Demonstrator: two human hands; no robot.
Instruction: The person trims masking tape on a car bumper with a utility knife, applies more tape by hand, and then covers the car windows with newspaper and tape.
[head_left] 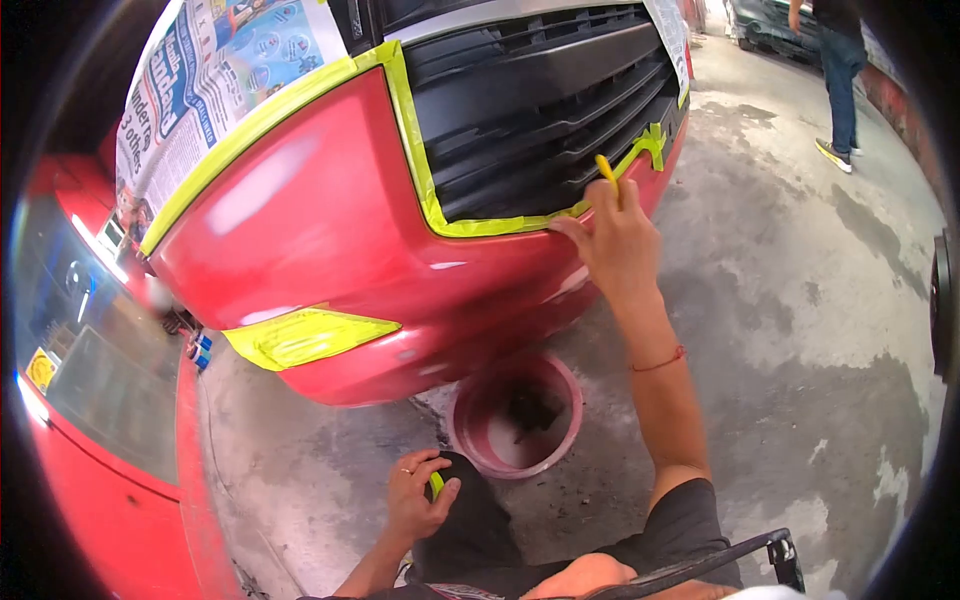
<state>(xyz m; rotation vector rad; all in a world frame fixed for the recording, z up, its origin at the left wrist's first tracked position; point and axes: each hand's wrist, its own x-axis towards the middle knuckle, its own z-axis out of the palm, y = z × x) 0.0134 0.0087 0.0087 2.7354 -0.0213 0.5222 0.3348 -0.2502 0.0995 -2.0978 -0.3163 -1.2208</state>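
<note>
A red car bumper (pixel 300 215) has bright yellow masking tape (pixel 425 195) along the edge of its black grille (pixel 520 120). My right hand (pixel 618 235) is closed around a slim yellow tool (pixel 606 170), whose kind I cannot make out. Its fingers are at the taped lower edge of the grille, and a loose, crumpled tape end (pixel 652 148) sticks up to the right. Near my knee, my left hand (pixel 418 495) grips a yellow tape roll (pixel 437 485), mostly hidden by the fingers. More yellow tape (pixel 310 337) covers a patch low on the bumper.
Below the bumper stands a pink bucket (pixel 465 440) with a dark cloth-like thing inside. Newspaper (pixel 190 100) masks the upper left. A red car door (pixel 100 490) is at the left. A person in jeans (pixel 840 90) stands at the upper right near another car (pixel 770 25).
</note>
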